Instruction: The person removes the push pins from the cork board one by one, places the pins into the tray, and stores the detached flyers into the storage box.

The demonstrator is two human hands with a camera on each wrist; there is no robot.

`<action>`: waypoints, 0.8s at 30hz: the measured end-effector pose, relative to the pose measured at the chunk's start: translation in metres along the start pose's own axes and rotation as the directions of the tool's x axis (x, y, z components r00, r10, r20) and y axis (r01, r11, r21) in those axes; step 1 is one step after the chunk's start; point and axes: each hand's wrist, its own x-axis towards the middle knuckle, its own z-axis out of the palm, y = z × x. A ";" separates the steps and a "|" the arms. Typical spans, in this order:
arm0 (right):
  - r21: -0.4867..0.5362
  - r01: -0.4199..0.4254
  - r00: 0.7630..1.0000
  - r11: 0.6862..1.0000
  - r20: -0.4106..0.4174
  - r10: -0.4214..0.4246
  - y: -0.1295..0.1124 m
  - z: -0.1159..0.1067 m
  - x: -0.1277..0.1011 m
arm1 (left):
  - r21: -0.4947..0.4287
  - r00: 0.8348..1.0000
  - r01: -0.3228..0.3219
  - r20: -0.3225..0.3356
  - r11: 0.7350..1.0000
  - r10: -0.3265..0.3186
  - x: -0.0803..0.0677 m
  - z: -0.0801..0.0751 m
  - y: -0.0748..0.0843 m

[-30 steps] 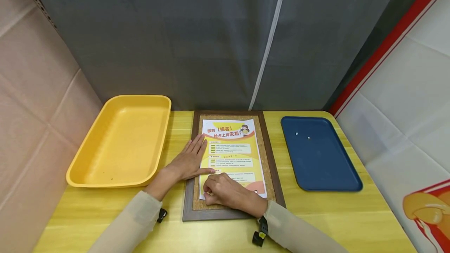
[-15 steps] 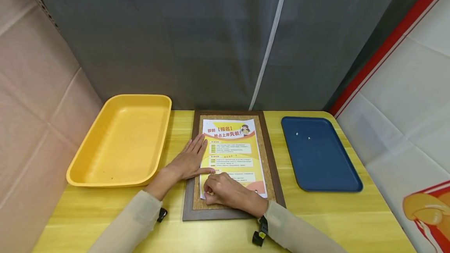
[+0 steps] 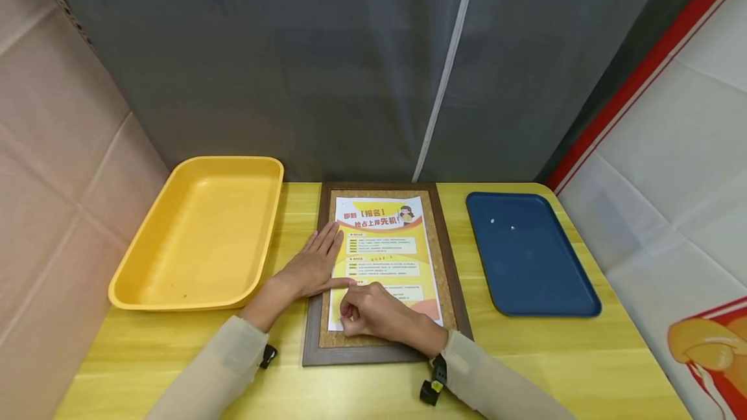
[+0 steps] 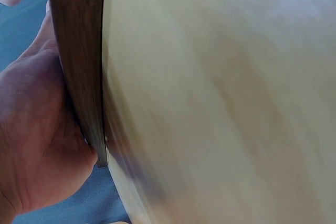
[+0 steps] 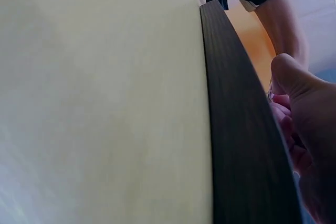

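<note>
A yellow and white printed flyer (image 3: 385,248) lies on a cork board with a dark wooden frame (image 3: 452,284) in the middle of the table. My left hand (image 3: 315,263) lies flat with straight fingers across the frame's left side and the flyer's left edge. My right hand (image 3: 373,313) has its fingers curled at the flyer's lower left corner and seems to pinch something small there; what it is stays hidden. In the left wrist view the heel of the hand (image 4: 37,145) lies against the frame (image 4: 81,66). The right wrist view shows the frame (image 5: 241,145) beside curled fingers (image 5: 302,108).
A deep yellow tray (image 3: 198,235) stands at the left of the wooden table (image 3: 583,355). A flat blue tray (image 3: 528,255) with two tiny pale specks lies at the right. A grey curtain hangs behind, cardboard stands at the left, and a white and red panel stands at the right.
My right hand's fingers have shifted slightly at the flyer's lower left corner, and that corner has moved a little to the left. The left hand has stayed in place.
</note>
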 end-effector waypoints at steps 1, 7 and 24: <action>0.010 -0.004 1.000 1.000 -0.004 0.004 0.000 0.000 0.000 | -0.002 1.000 0.003 0.008 1.000 -0.003 0.000 -0.001 0.001; 0.073 -0.026 0.999 0.997 -0.031 0.028 0.002 -0.001 -0.002 | 0.005 1.000 0.007 0.023 1.000 -0.007 -0.001 -0.009 0.005; 0.304 -0.104 0.974 0.947 -0.162 0.159 0.008 -0.019 -0.006 | 0.025 0.999 0.015 0.027 1.000 -0.016 -0.001 -0.012 0.007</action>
